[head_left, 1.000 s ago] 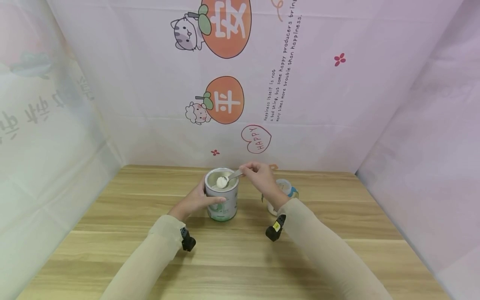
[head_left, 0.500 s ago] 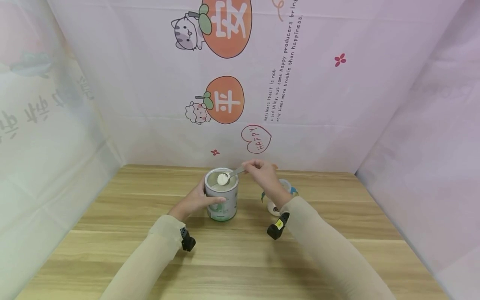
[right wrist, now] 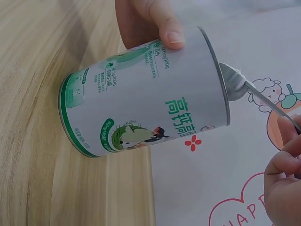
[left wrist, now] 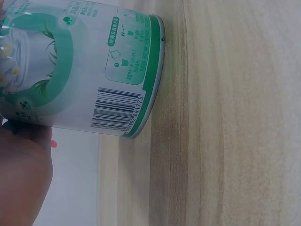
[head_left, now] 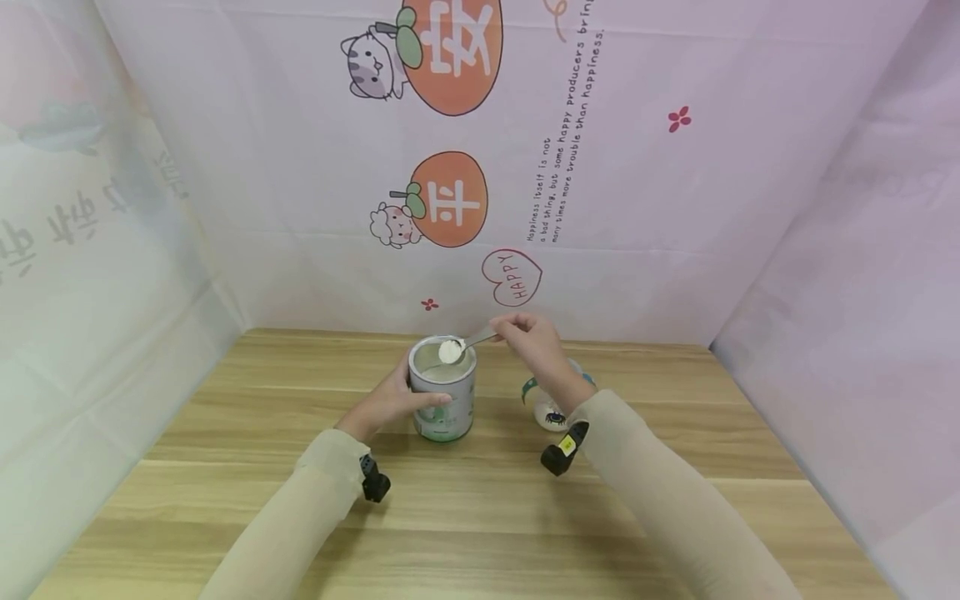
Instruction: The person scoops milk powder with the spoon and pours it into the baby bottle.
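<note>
An open can [head_left: 444, 408], white with green print, stands upright on the wooden table. My left hand [head_left: 390, 403] grips it from the left, with the thumb across its front in the head view. My right hand [head_left: 534, 346] pinches the handle of a metal spoon [head_left: 477, 337]. White powder [head_left: 451, 352] heaps the spoon's bowl, held over the can's mouth. In the right wrist view, the spoon bowl [right wrist: 233, 82] shows just beyond the can's rim, and the fingers of the right hand [right wrist: 284, 176] curl round the handle.
Behind my right wrist, a white cup [head_left: 551, 412] with a printed eye and blue-green handles stands partly hidden. The wooden tabletop [head_left: 465, 533] ends at a printed cloth backdrop [head_left: 600, 283], with cloth walls on both sides.
My right hand has risen slightly and shifted right, lifting the loaded spoon from inside the can's mouth to rim height. The left hand and can have stayed in place.
</note>
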The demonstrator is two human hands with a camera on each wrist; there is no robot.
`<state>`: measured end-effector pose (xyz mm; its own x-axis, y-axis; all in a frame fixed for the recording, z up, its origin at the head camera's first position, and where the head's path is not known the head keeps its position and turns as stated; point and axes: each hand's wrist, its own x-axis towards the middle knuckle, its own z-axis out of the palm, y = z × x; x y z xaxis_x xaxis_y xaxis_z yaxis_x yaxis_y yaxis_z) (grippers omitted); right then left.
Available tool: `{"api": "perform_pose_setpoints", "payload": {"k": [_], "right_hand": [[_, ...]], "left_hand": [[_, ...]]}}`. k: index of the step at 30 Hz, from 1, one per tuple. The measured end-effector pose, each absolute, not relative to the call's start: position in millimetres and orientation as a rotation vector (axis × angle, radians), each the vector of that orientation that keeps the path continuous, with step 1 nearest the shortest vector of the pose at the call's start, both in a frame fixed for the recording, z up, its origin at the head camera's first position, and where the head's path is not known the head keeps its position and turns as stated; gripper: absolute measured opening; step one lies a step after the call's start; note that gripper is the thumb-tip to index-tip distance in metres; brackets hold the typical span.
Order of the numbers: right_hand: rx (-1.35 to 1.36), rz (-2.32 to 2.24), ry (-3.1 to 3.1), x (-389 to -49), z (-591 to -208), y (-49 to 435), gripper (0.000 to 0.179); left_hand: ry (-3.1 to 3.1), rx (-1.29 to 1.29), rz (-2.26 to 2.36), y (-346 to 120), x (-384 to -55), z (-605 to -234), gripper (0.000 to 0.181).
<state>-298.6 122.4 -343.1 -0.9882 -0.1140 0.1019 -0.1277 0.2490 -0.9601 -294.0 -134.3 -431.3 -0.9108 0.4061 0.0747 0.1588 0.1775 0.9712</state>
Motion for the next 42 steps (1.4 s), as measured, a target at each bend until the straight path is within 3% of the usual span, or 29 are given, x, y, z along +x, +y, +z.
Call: {"api": "perform_pose_setpoints", "payload": {"k": [13,28,42], "right_hand": [[0.205,1.889,-2.433,-297,-336,134,0.028],[0.222,1.927,-2.404,-289,-331,166,0.037],[0.164,1.918,-2.398,-282,-338,202,0.031]], "left_hand": [[2.221,0.562,1.826,-136,-293,-429,0.098],[2.239,0.579,1.827,-134,-292,-428,0.097],[2.247,0.516,1.793,-136,-292,-430,0.102]]}}
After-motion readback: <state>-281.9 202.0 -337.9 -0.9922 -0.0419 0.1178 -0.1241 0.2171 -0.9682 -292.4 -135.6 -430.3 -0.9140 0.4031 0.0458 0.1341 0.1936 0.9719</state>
